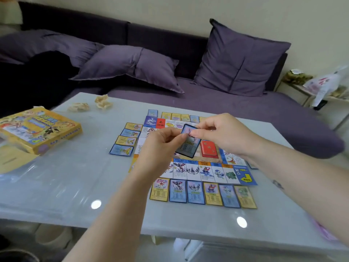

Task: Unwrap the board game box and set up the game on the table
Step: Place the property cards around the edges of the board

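Glossy white table [85, 176] carries the unfolded game board [198, 170] under both hands, the yellow box [39, 129] well left of the left hand [162, 146]. That and the right hand [222, 135] pinch one blue-edged card [188, 148] together; card rows [196, 192] line three sides, so laying seems nearly done.

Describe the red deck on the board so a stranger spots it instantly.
On the pale table before the purple sofa lies the game board, ringed by blue and yellow cards. In its middle, beside the held card and next to the right hand, sits the red deck. It is the only red card-shaped thing; its neighbours show creature pictures.
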